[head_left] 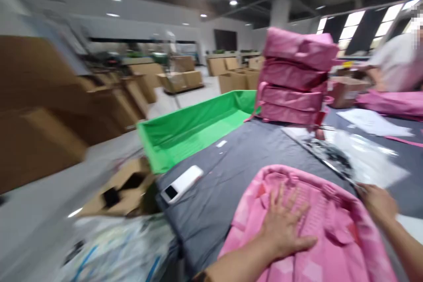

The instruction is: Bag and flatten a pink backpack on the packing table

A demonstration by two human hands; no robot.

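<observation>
A pink backpack point(310, 224) lies on the grey-covered table point(244, 154), its padded straps facing up. My left hand point(286, 224) rests flat on the middle of the backpack, with the fingers spread. Beside the backpack's upper right edge is my right hand point(380, 205), its fingers curled near the end of a thin dark strip. What those fingers hold, if anything, is blurred and hard to make out. A stack of folded pink backpacks point(294, 79) stands farther back on the table.
A green fabric bin point(194, 134) adjoins the table's left edge. On the tabletop are a white handheld device point(182, 184), clear plastic bags point(366, 158) and papers point(373, 122). Cardboard boxes point(132, 185) stand at left. Another person point(401, 61) is at the far right.
</observation>
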